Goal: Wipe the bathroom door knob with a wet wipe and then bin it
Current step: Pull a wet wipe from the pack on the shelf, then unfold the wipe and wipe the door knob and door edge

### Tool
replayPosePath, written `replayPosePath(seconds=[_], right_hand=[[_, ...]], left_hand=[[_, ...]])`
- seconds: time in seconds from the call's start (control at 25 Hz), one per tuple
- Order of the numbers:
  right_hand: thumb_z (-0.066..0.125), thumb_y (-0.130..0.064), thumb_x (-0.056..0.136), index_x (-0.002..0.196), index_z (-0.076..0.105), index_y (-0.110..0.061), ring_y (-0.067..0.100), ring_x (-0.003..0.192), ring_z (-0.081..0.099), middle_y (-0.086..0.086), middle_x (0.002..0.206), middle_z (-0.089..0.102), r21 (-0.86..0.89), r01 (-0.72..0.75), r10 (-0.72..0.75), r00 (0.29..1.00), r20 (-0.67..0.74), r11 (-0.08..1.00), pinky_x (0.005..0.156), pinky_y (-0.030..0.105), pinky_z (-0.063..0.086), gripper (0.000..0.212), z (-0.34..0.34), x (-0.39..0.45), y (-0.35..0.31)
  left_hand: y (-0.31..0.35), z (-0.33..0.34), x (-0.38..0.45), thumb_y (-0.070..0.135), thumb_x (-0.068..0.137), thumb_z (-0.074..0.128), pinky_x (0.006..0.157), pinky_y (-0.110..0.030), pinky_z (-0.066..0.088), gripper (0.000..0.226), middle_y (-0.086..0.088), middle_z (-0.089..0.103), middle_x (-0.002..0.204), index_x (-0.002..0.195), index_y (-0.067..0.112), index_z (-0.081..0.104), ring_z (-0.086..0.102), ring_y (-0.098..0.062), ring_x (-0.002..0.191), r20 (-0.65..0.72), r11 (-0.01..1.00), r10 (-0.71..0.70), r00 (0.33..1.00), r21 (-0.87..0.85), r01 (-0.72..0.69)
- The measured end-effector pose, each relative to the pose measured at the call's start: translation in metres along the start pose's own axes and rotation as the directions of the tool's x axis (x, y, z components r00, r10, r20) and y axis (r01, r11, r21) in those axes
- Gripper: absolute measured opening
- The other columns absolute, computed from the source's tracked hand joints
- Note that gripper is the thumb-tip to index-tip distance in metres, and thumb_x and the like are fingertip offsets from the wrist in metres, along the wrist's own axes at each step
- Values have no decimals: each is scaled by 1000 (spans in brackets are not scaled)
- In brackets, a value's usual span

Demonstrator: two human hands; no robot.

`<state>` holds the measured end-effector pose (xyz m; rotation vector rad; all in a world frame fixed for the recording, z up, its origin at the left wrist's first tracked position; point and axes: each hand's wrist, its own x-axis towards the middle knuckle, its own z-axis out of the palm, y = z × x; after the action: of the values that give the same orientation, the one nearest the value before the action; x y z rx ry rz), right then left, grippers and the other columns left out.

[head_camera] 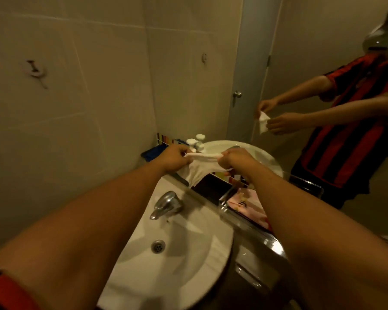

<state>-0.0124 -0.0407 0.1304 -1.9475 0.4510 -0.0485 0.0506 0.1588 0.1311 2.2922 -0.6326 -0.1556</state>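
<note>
— What do you see at the hands?

— I see the left hand (174, 159) and the right hand (233, 161) stretched forward above the back of the basin. Each one is closed in a pinch on one end of the wet wipe (201, 168). The wipe is white, thin and soft; the top edge is pulled tight between the hands, and the rest hangs down in crumpled folds to a point.

— And what is under it?

— The sink (188, 260) is white ceramic, smooth and glossy, with a round bowl and a small metal drain. The faucet (166, 204) is chrome, short and rounded, and it shines.

— Where is the door knob?

— I find it only in the mirror (300, 63): the door knob (237, 94) is a small round metal one on a pale, flat door (249, 63). The wall (76, 97) at the left has large, smooth beige tiles. A red and black striped shirt (349, 121) also shows in the mirror.
</note>
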Motion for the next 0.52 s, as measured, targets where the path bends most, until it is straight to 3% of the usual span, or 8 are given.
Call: replayPosePath(seconds=[0.12,0.2,0.28,0.4,0.52], right_hand=[[61,-13,80,119,64,-6,27,88,63,11,101,66,244,-78,31,981,190,967,74,37,52,39,63,-15,-45],[62,-18,83,105,68,-12,29,85,65,12,98,69,332,-101,3,959,283,938,79,39,53,24,111,-35,-71],[66,-15,82,92,71,-14,31,88,66,16,101,71,313,-43,-64,944,323,949,87,46,54,11,159,-53,-90],[75,-17,72,96,72,-8,36,95,70,20,106,73,238,39,-124,927,355,971,90,57,55,26,225,-82,-113],[71,-25,82,98,70,-12,34,93,69,13,102,72,178,108,-174,895,410,978,82,49,59,21,288,-121,-139]], left_hand=[[-25,-50,-47,20,90,63,60,-22,41,17,-3,63,82,96,7,71,53,-10,70,-90,998,-46,995,-34,43],[-47,-85,-81,22,90,65,54,-21,37,16,3,57,68,92,8,72,47,-6,61,-126,996,-89,988,-17,87],[-70,-120,-116,22,89,66,51,-22,33,24,0,53,62,92,-1,72,42,-6,54,-171,991,-128,977,2,130],[-106,-168,-174,28,88,68,54,-25,38,31,-11,59,74,92,-2,73,48,-14,58,-222,976,-208,953,10,216],[-145,-211,-239,29,83,73,66,-31,52,31,-13,67,82,95,1,75,61,-21,72,-292,952,-303,907,-54,300]])
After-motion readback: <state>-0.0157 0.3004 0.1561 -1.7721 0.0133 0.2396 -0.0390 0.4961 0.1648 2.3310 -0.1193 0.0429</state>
